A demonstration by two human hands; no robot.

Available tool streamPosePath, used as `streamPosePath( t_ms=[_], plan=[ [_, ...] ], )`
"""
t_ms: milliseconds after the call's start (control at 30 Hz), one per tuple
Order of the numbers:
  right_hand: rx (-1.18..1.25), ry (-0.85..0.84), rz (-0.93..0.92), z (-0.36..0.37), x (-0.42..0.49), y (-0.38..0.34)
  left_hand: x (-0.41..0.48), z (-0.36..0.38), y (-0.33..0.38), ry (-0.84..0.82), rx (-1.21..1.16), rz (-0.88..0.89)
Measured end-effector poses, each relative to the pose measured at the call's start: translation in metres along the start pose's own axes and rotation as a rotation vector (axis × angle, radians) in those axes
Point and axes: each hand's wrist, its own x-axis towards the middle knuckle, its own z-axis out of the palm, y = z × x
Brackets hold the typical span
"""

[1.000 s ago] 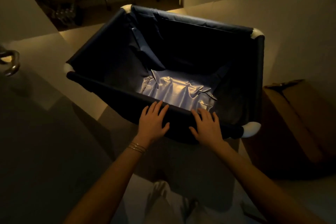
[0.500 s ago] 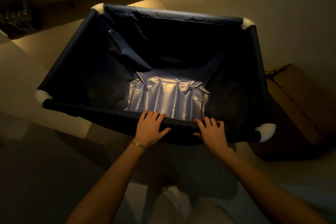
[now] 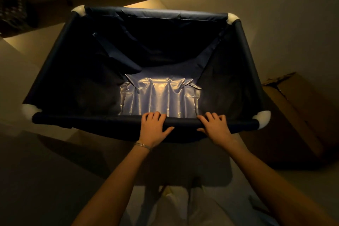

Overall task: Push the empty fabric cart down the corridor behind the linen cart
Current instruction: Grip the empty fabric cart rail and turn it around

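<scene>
My left hand [image 3: 154, 128] and right hand [image 3: 215, 127] wrap the cart [image 3: 55, 57] near rail, mid-frame; a box [image 3: 293, 115] sits at right.

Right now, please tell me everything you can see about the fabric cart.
The cart is a deep rectangular bin of dark blue fabic-like cloth stretched over a tubular rim, with white corner caps. It is empty; a shiny wrinkled bottom panel catches the light. It stands upright on the floor, beside a cardboard box. The left hand and right hand grip its near rail.
</scene>
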Motion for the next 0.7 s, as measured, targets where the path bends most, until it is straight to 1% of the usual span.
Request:
streamPosePath(
  t_ms=[167, 300, 533, 700],
  plan=[
    [-0.004, 0.021, -0.065, -0.022, 0.027, 0.021, 0.023, -0.013, 0.006, 0.024, -0.012, -0.056],
    [-0.053, 0.039, -0.123, -0.029, 0.052, 0.05, 0.046, -0.011, 0.02, 0.056, -0.001, -0.104],
    [-0.091, 0.069, -0.265, -0.038, 0.122, 0.13, 0.112, 0.003, 0.06, 0.115, -0.039, -0.207],
    [-0.081, -0.003, -0.339, -0.054, 0.181, 0.187, 0.172, 0.007, 0.089, 0.106, 0.002, -0.298]
  ],
)
